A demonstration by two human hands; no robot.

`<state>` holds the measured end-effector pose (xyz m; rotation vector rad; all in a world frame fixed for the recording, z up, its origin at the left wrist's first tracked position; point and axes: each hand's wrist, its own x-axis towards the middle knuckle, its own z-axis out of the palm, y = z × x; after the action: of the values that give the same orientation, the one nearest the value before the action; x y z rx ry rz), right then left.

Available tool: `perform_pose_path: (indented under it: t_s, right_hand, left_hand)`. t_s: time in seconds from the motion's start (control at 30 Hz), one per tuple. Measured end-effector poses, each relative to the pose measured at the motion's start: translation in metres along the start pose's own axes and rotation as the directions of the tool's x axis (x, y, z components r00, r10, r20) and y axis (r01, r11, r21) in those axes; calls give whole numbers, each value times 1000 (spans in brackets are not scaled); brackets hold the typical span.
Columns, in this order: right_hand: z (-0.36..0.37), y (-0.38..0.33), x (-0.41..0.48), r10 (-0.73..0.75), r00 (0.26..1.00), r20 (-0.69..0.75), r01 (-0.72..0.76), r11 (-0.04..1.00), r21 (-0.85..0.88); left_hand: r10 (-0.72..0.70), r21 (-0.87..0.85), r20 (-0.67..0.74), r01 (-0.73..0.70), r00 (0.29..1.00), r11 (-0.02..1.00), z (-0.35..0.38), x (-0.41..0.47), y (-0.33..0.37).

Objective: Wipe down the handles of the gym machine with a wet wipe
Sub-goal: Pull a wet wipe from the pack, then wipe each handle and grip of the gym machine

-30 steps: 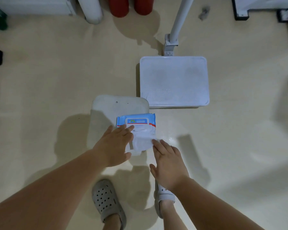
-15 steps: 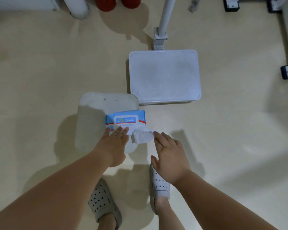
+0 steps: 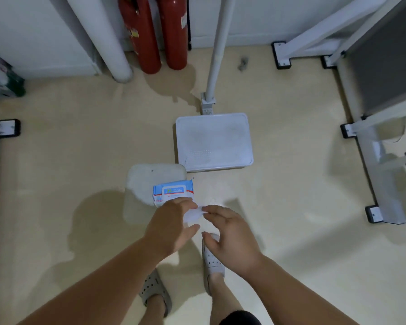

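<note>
Lifted off the pack (image 3: 172, 192) since a moment ago, my left hand (image 3: 171, 226) curls fingers and thumb round the wet wipe (image 3: 192, 215), now clear of the pack. My right hand (image 3: 230, 235) pinches the wipe's other edge. The pack lies on a pale seat (image 3: 148, 181).

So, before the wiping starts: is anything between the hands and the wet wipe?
Nothing visible. The wet wipe sits right between the left hand and the right hand, at the fingertips of both; whether either grips it is too blurred to tell.
</note>
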<state>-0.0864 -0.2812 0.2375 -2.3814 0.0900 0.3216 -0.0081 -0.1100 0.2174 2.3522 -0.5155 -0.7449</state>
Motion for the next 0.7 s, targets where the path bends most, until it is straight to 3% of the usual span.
perform_pose_path:
  t_s: [0.1,0.23,0.5,0.7]
  right_hand:
    - [-68,-47,-12,91,991,-95,-76,985,152]
    - [-159,-108,-23,134,965,-225,-58,947,315]
    - [-288,-176,-46,103,915,-390,70,912,403]
    - [-336,-197,-76,138,785,-604,51,957,286]
  left_hand:
    - [-30,-37,-171,24,985,999,-49,-28,57]
    - [-146,-260,-217,87,965,962,-125,-67,140]
    - [45,-380,-206,-122,977,917,-223,-89,267]
    - [250,-370,-146,-287,957,883,-255,-81,327]
